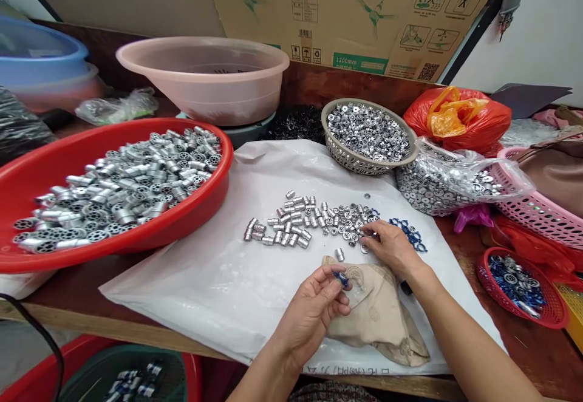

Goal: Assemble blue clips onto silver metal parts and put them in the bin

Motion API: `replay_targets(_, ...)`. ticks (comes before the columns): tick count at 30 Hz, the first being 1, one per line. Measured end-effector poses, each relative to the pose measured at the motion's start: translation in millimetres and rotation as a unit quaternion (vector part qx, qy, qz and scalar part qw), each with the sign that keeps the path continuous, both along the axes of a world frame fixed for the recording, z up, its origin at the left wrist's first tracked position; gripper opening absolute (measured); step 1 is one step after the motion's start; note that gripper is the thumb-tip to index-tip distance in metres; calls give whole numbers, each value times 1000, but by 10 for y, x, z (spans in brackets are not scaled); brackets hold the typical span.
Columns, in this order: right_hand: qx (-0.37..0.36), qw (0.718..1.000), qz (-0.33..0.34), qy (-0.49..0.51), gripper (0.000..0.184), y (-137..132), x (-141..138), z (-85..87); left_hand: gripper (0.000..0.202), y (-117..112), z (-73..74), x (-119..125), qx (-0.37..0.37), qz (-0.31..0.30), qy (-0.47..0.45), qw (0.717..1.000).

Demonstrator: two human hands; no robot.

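My left hand pinches a small blue ring-shaped part with a silver centre between thumb and fingertips. Over the pile of small silver round caps, my right hand has its fingertips drawn together; what lies between them is hidden. Beyond that hand lie several blue rings. Silver metal cylinders are grouped to the left of the caps, and a single cylinder stands nearer to me. Beneath my hands a beige cloth lies crumpled on the white plastic sheet.
At left, a big red basin is full of silver cylinders. A grey basket of small silver parts, a clear bag and a red basket stand at right. A pink basin is behind; below the table edge sits another red basin.
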State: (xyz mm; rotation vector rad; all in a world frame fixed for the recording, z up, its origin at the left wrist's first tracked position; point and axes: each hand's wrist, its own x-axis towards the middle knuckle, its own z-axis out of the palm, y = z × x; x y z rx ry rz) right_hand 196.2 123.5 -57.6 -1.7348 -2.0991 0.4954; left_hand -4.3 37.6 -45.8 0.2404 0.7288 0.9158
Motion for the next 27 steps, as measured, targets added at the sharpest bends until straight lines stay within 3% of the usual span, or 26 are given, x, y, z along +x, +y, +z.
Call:
replay_targets(4,1,999,-37,-1,12,91,-129,9,35,15,6,1,-19,20,-7,1000)
replay_targets(8,19,998,-40,49,24,-89,-198,127,36,37,31,-15,-27,28,-20,999)
replay_targets(10,-11,989,-28,144,27,-301,-256,201,34,45,42,-20,-23,31,-24,999)
replay_targets(14,-88,938,-16,336,23,-726,-403,303,30,46,46,-5,-4,30,-29,999)
replay_targets(19,-20,978,42,204,25,-888,-443,357,29,11,32,2,25,10,-23,999)
replay_targets(22,12,978,80,191,28,-891,-417,346,29,-15,35,-13,34,8,-10,999)
replay_targets(27,-16,963,9,268,24,-952,-411,289,28,-46,54,-22,37,11,-17,999)
